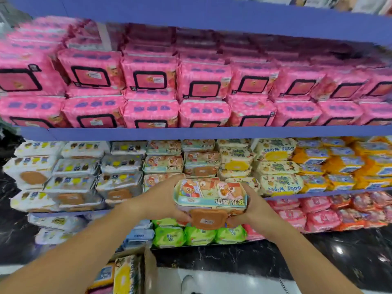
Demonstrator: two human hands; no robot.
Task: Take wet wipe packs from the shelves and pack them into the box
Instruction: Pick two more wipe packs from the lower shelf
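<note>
Both hands grip a small stack of cartoon-bear wet wipe packs in front of the middle shelf. The lower pack of the stack has a brown lid facing me. My left hand clasps the stack's left side and my right hand its right side. More bear packs stand stacked on the shelf just behind. The cardboard box sits on the floor at the bottom, below my left forearm, with several packs, one yellow-lidded, inside it.
Pink packs fill the upper blue shelf. White packs lie left, cream and orange packs right. Green packs and red packs sit on the bottom shelf. A shoe stands on the dark marble floor.
</note>
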